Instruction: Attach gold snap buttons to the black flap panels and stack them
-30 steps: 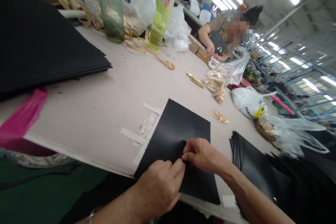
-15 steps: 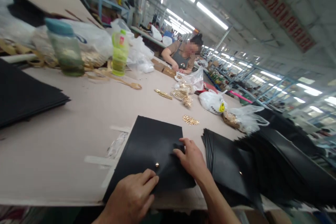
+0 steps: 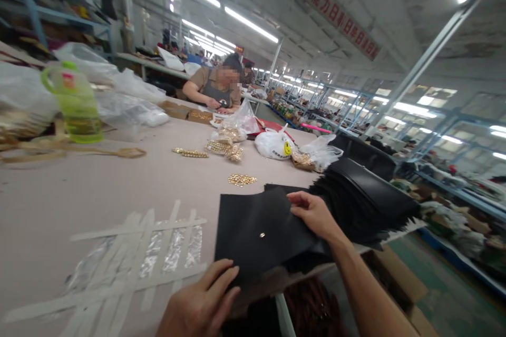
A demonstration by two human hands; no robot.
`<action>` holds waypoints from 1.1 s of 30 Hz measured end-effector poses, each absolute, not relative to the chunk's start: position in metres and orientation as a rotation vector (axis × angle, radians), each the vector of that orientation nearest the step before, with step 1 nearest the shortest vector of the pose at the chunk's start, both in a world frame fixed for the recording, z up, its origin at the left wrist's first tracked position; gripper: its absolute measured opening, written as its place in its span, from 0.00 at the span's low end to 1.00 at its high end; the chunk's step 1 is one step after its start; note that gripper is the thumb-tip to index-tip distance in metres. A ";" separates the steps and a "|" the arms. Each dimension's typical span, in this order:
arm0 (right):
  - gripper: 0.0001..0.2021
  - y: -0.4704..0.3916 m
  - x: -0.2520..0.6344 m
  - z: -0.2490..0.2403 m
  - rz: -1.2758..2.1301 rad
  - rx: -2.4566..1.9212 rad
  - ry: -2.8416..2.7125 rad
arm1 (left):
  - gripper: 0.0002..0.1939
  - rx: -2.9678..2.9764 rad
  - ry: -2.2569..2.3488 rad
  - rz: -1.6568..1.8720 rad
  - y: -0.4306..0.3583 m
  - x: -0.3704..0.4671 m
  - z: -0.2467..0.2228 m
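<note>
Left hand: the left hand (image 3: 200, 303) is low, its fingers bent, the tips at the lower left corner of the black sheet (image 3: 245, 221); whether they pinch it cannot be told.
Black sheet: lies between the two hands at the table's near edge, its right side over other black pieces.
Gold stud: one gold stud (image 3: 262, 235) sits on the sheet's face, right of the left fingertips and below and left of the right ones, touched by neither hand.
Right hand: the right hand (image 3: 316, 216) has thumb and forefinger closed on the sheet's upper right edge.
Tape: pale tape strips (image 3: 136, 227) cross over clear film on the table (image 3: 166, 184), left of the sheet.
Black stack: a stack of black pieces (image 3: 356, 189) lies beyond the right hand, to its right.
Loose gold: a small heap of gold pieces (image 3: 242, 179) lies just past the sheet; a gold row (image 3: 192, 153) is farther off.
Bags: a white bag (image 3: 272, 145) with a yellow smiley stands near a clear bag (image 3: 322, 151).
Bottle: a green bottle (image 3: 79, 108) stands far left.
Co-worker: a person (image 3: 205, 87) bends over the table's far end.
</note>
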State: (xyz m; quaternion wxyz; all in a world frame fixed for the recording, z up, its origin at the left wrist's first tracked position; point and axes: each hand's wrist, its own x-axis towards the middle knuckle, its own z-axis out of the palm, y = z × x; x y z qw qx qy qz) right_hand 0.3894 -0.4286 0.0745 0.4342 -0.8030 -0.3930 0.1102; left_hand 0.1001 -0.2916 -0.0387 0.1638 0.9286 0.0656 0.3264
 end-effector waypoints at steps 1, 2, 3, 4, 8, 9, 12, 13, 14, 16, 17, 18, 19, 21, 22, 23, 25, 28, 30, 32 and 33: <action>0.18 -0.445 0.408 0.079 0.244 -2.054 -0.964 | 0.15 2.578 0.224 0.898 -0.294 0.108 -0.035; 0.19 -0.461 0.426 0.082 0.228 -2.096 -0.937 | 0.16 2.504 0.278 0.852 -0.296 0.116 -0.032; 0.19 -0.477 0.442 0.082 0.219 -2.134 -0.904 | 0.16 2.431 0.341 0.787 -0.297 0.125 -0.030; 0.18 -0.492 0.455 0.079 0.219 -2.167 -0.867 | 0.18 2.351 0.421 0.701 -0.297 0.135 -0.028; 0.19 -0.536 0.486 0.054 0.201 -2.323 -0.706 | 0.26 2.097 0.632 0.375 -0.296 0.189 -0.026; 0.18 -0.542 0.490 0.046 0.177 -2.368 -0.664 | 0.28 2.073 0.638 0.345 -0.296 0.204 -0.025; 0.17 -0.549 0.498 0.024 0.100 -2.483 -0.552 | 0.32 2.057 0.609 0.319 -0.302 0.243 -0.024; 0.18 -0.549 0.501 0.019 0.088 -2.511 -0.527 | 0.32 2.048 0.606 0.314 -0.304 0.254 -0.023; 0.18 -0.547 0.504 0.014 0.083 -2.534 -0.507 | 0.32 2.040 0.603 0.313 -0.306 0.262 -0.023; 0.19 -0.541 0.511 0.006 0.079 -2.576 -0.479 | 0.31 2.015 0.603 0.313 -0.310 0.275 -0.023; 0.19 -0.537 0.514 0.003 0.075 -2.593 -0.471 | 0.31 1.998 0.603 0.310 -0.311 0.279 -0.023; 0.19 -0.532 0.516 0.001 0.071 -2.606 -0.468 | 0.31 1.978 0.606 0.308 -0.311 0.282 -0.024; 0.20 -0.527 0.519 -0.002 0.069 -2.614 -0.472 | 0.31 1.957 0.609 0.307 -0.311 0.283 -0.025; 0.20 -0.517 0.524 -0.005 0.074 -2.615 -0.502 | 0.31 1.921 0.611 0.306 -0.312 0.285 -0.026; 0.20 -0.511 0.527 -0.006 0.079 -2.610 -0.524 | 0.31 1.907 0.606 0.308 -0.312 0.286 -0.026; 0.20 -0.506 0.531 -0.006 0.086 -2.600 -0.549 | 0.31 1.895 0.598 0.311 -0.313 0.286 -0.026; 0.19 -0.498 0.536 -0.004 0.098 -2.580 -0.589 | 0.31 1.874 0.584 0.318 -0.316 0.286 -0.025; 0.18 -0.492 0.537 0.004 0.089 -2.571 -0.615 | 0.30 1.827 0.570 0.327 -0.319 0.285 -0.025; 0.19 -0.492 0.526 0.011 0.045 -2.571 -0.645 | 0.30 1.779 0.562 0.330 -0.320 0.285 -0.026; 0.21 -0.494 0.507 0.018 -0.015 -2.556 -0.704 | 0.30 1.726 0.557 0.334 -0.320 0.286 -0.028; 0.22 -0.494 0.494 0.021 -0.043 -2.536 -0.745 | 0.31 1.700 0.554 0.335 -0.320 0.288 -0.028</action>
